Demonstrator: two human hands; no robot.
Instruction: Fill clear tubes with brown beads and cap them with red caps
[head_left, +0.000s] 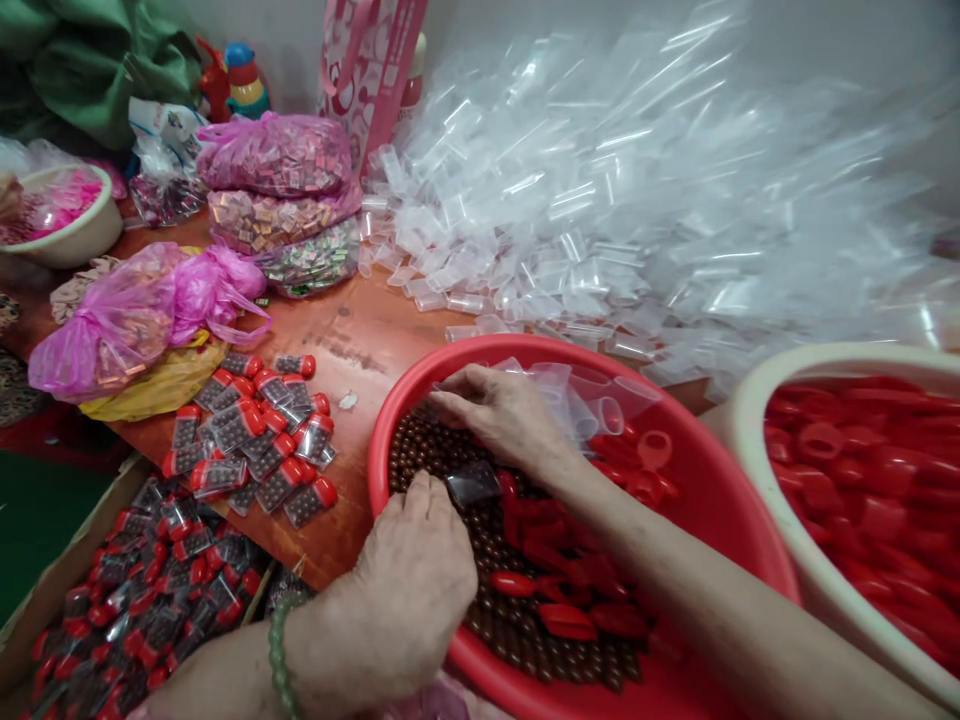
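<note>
My left hand, with a green bead bracelet at the wrist, reaches over the left rim of a red basin. Its fingers are bunched, and what they hold is hidden. Right beside it is a small clear container with a red end; I cannot tell whether the hand touches it. Above, my right hand has its fingers bent together over the brown beads; anything between them is too small to make out. Red plastic pieces and clear tubes lie in the same basin.
Several filled, red-capped containers lie on the orange table; more fill a box below. A cream basin of red pieces stands right. Clear tubes are heaped behind. Pink bags and another person's hand are left.
</note>
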